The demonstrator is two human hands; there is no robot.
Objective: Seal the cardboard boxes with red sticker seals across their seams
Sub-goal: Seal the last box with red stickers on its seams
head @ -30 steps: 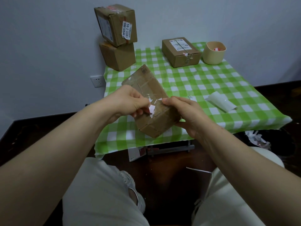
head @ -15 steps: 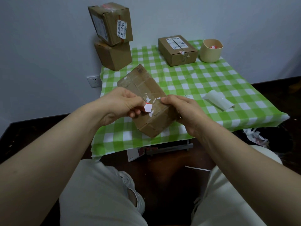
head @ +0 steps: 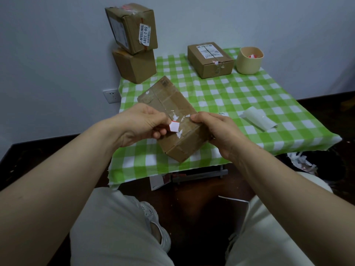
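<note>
Over near edge of green-checked table, gripping tilted cardboard box with right hand, fingers curled round its right end. Pinching red-and-white sticker between thumb and fingertips of left hand, right at box top beside torn white label scraps; cannot tell whether stuck down. At far left, stacked boxes, upper one tilted. Further right, taped box, with beige cup just beside it holding red-white bits. White backing sheet lying right of hands.
</note>
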